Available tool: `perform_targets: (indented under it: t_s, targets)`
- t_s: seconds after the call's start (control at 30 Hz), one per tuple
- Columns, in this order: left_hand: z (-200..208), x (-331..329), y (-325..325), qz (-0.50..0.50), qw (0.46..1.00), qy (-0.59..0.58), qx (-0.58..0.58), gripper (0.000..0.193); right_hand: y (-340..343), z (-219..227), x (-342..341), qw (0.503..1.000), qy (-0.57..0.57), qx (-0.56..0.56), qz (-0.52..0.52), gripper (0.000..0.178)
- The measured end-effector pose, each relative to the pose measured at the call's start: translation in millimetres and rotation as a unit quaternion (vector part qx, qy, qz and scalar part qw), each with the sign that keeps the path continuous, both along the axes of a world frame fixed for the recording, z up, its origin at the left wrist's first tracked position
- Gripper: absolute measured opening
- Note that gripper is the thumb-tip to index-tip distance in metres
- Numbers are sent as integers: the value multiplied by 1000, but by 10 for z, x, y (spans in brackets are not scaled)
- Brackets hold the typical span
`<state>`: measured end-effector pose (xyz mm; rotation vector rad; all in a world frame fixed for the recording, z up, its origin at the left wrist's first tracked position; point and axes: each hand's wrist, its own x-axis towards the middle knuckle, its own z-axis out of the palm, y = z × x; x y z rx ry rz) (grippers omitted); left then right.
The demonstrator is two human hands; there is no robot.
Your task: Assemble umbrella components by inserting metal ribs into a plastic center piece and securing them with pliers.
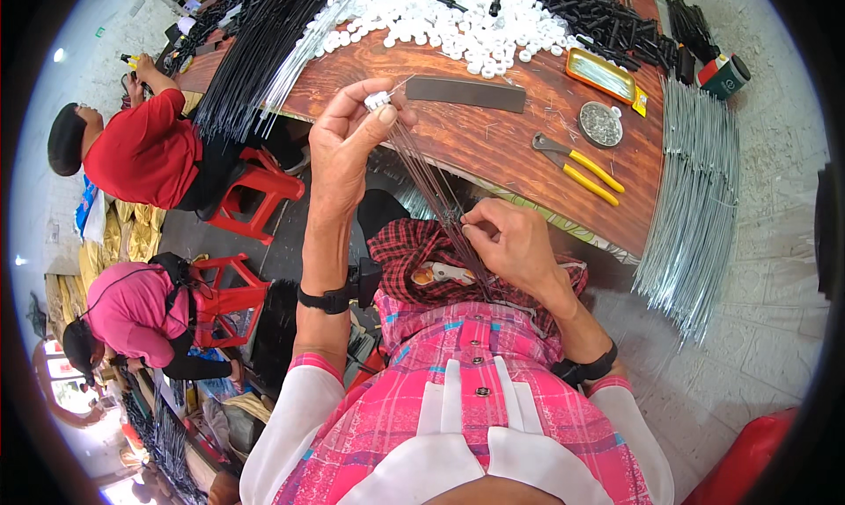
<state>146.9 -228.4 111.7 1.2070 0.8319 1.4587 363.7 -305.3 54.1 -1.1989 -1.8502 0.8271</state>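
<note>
Wooden table (361, 83), pale-marked green container (725, 77), left hand (345, 137) pinching white pieces (378, 100)

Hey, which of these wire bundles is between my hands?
The thin dark bundle, running down from the white pieces in your left hand; the black bundle, upper left, and silver bundle, far right, lie apart from it.

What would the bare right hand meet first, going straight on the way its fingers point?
The right hand would likely meet the bundle of thin, dark, wiry rods right by its fingertips; depth is unclear.
</note>
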Motion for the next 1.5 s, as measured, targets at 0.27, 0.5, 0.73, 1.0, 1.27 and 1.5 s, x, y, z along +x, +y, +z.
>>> perform_targets:
  t_s: [0.27, 0.5, 0.73, 1.0, 1.27, 1.5]
  targets:
    - [-17, -22, -12, 7, 999, 35, 7, 32, -14, -24, -13, 1000, -12, -6, 11, 8]
    - [29, 3, -46, 6, 1000, 11, -17, 36, -42, -16, -90, 998, -48, 51, 6, 6]
    - [48, 86, -144, 6, 999, 31, 27, 38, -117, -24, -195, 993, -94, 78, -3, 7]
    - [127, 118, -249, 41, 997, 67, 16, 34, -184, -1, -211, 989, -119, 87, 5, 7]
    - [125, 185, -259, 72, 989, 125, 22, 31, -191, -21, -231, 988, -122, 98, 12, 8]
    - [107, 220, -247, 98, 968, 228, 45, 29, -209, -62, -231, 986, -133, 102, -3, 8]
